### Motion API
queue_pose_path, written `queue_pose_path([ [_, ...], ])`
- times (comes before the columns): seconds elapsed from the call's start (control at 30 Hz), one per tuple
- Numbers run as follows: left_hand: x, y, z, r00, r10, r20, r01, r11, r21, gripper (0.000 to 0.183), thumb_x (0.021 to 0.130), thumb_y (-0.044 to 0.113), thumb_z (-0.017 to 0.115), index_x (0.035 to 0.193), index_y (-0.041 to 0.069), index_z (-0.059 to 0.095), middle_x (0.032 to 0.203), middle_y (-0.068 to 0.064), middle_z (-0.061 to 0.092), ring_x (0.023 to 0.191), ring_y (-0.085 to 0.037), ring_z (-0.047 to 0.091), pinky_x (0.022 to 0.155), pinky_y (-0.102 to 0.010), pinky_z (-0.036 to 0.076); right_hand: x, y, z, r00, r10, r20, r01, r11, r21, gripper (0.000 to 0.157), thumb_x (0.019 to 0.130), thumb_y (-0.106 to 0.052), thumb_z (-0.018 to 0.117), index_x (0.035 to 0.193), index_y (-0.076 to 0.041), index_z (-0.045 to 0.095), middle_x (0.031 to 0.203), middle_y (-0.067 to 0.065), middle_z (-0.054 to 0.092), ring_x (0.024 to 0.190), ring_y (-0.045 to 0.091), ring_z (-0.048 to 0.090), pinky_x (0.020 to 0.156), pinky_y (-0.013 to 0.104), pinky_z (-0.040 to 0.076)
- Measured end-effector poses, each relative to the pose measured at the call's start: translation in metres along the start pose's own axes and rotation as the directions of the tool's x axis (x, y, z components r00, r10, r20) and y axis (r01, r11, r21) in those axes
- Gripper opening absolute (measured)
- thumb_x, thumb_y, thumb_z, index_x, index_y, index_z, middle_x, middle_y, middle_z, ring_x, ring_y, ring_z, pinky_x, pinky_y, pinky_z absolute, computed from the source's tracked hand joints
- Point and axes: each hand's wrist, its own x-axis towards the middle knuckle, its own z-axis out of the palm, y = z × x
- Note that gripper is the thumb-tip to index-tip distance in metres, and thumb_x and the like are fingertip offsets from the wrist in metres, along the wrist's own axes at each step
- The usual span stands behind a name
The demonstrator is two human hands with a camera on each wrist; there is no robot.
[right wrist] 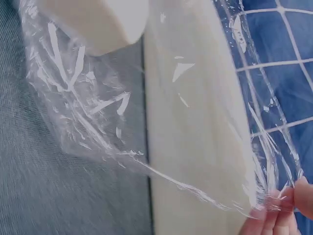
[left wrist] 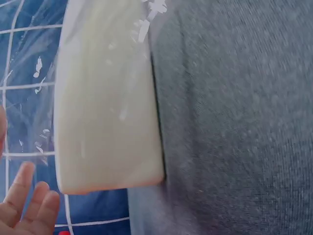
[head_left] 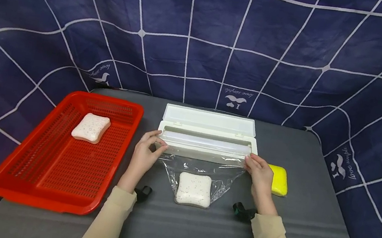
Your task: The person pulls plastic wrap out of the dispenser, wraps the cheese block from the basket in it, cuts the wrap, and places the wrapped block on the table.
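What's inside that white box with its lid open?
A pale roll lies lengthwise inside the white box, with clear film spread in front. The roll covers the box floor beneath it, so that can't be seen.

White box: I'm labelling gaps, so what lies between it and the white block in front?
Clear film spans the gap from box to block, over grey tabletop; the head view shows it.

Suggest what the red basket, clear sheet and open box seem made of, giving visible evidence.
Red basket: probably moulded plastic, semi-glossy, with evenly slotted walls.
Clear sheet: apparently thin plastic film, shiny; see-through, creased, with bright glints.
Open box: likely rigid plastic, smooth white, with crisp edges.
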Motion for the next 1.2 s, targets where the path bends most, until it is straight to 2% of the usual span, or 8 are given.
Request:
queue_pose_path([
  [0.23, -0.003, 0.012, -0.006, 0.995, -0.085, 0.056, 0.092, 0.986, -0.142, 0.011, 0.083, 0.009, 0.078, 0.09, 0.006, 0.07, 0.1, -0.01, 0.069, 0.095, -0.026, 0.063, 0.089, -0.047, 0.052, -0.008, -0.009, -0.017, 0.998, -0.039, 0.053, 0.043, 0.996, -0.08, 0.036, 0.094, -0.014, 0.067, 0.126, 0.001, 0.063, 0.082, -0.023, 0.066, 0.08, -0.004, 0.066, 0.078, 0.013, 0.053],
  [0.43, -0.007, 0.02, -0.012, 0.99, -0.111, 0.087, 0.127, 0.969, -0.21, 0.013, 0.086, 0.011, 0.076, 0.095, 0.005, 0.069, 0.097, -0.011, 0.071, 0.091, -0.023, 0.065, 0.088, -0.042, 0.053, -0.014, -0.01, -0.028, 0.996, -0.061, 0.06, 0.071, 0.98, -0.187, 0.035, 0.093, -0.024, 0.069, 0.119, -0.001, 0.067, 0.082, -0.023, 0.066, 0.083, -0.002, 0.065, 0.081, 0.019, 0.053],
  [0.63, -0.018, 0.022, -0.021, 0.992, -0.079, 0.096, 0.096, 0.976, -0.196, 0.013, 0.085, 0.01, 0.077, 0.095, 0.006, 0.069, 0.095, -0.009, 0.071, 0.089, -0.014, 0.065, 0.087, -0.04, 0.055, -0.023, -0.008, -0.04, 0.99, -0.118, 0.075, 0.136, 0.938, -0.32, 0.035, 0.091, -0.028, 0.072, 0.114, -0.002, 0.07, 0.085, -0.023, 0.065, 0.078, -0.011, 0.058, 0.074, 0.015, 0.05],
  [0.8, -0.035, 0.024, -0.029, 0.995, -0.007, 0.102, 0.021, 0.991, -0.135, 0.012, 0.082, 0.01, 0.079, 0.089, 0.012, 0.07, 0.088, -0.001, 0.072, 0.086, -0.015, 0.066, 0.084, -0.033, 0.054, -0.036, -0.004, -0.059, 0.979, -0.126, 0.157, 0.18, 0.9, -0.397, 0.036, 0.089, -0.029, 0.074, 0.114, -0.003, 0.071, 0.087, -0.029, 0.064, 0.08, -0.012, 0.058, 0.074, 0.012, 0.049],
  [0.87, -0.042, 0.026, -0.034, 0.993, 0.028, 0.111, -0.017, 0.995, -0.096, 0.013, 0.081, 0.009, 0.081, 0.088, 0.014, 0.07, 0.087, 0.001, 0.071, 0.085, -0.017, 0.066, 0.082, -0.03, 0.054, -0.042, -0.002, -0.067, 0.967, -0.135, 0.215, 0.215, 0.886, -0.411, 0.033, 0.089, -0.026, 0.074, 0.112, -0.003, 0.072, 0.086, -0.029, 0.065, 0.081, -0.011, 0.059, 0.074, 0.012, 0.049],
  [1.0, -0.056, 0.028, -0.045, 0.984, 0.08, 0.162, -0.081, 0.997, 0.0, 0.018, 0.077, 0.008, 0.083, 0.085, 0.018, 0.07, 0.084, 0.006, 0.068, 0.082, -0.017, 0.065, 0.076, -0.028, 0.053, -0.053, 0.005, -0.081, 0.92, -0.193, 0.342, 0.341, 0.827, -0.448, 0.022, 0.087, -0.022, 0.076, 0.102, -0.006, 0.075, 0.094, -0.011, 0.072, 0.084, -0.009, 0.06, 0.074, 0.015, 0.051],
  [1.1, -0.067, 0.027, -0.053, 0.967, 0.093, 0.235, -0.114, 0.99, 0.078, 0.023, 0.074, 0.008, 0.085, 0.082, 0.022, 0.068, 0.083, 0.011, 0.066, 0.082, -0.014, 0.064, 0.074, -0.029, 0.053, -0.061, 0.014, -0.087, 0.878, -0.225, 0.422, 0.426, 0.769, -0.477, 0.011, 0.084, -0.018, 0.078, 0.093, -0.013, 0.077, 0.099, -0.003, 0.072, 0.087, -0.009, 0.058, 0.077, 0.016, 0.051],
  [1.2, -0.077, 0.025, -0.058, 0.945, 0.107, 0.308, -0.153, 0.979, 0.131, 0.029, 0.071, 0.008, 0.087, 0.077, 0.026, 0.066, 0.083, 0.016, 0.065, 0.084, -0.008, 0.062, 0.076, -0.03, 0.054, -0.067, 0.024, -0.091, 0.844, -0.22, 0.489, 0.476, 0.728, -0.494, 0.007, 0.081, -0.015, 0.08, 0.087, -0.018, 0.077, 0.098, -0.003, 0.07, 0.089, -0.007, 0.056, 0.077, 0.018, 0.05],
])
